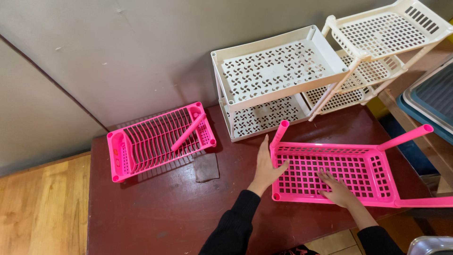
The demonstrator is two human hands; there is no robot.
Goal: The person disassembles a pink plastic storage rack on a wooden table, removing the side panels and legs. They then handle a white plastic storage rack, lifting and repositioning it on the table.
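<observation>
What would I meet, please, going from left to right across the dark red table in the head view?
Pink dish rack → dark square pad → left hand → right hand, pressed flat on the pink shelf tray.

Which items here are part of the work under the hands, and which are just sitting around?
In hand:
- pink perforated shelf tray with pink leg tubes, held by left hand at its corner and right hand flat on it
- pink slatted tray holding a loose pink tube

Lying about:
- two cream shelf racks
- small dark mat
- blue-grey bins
</observation>
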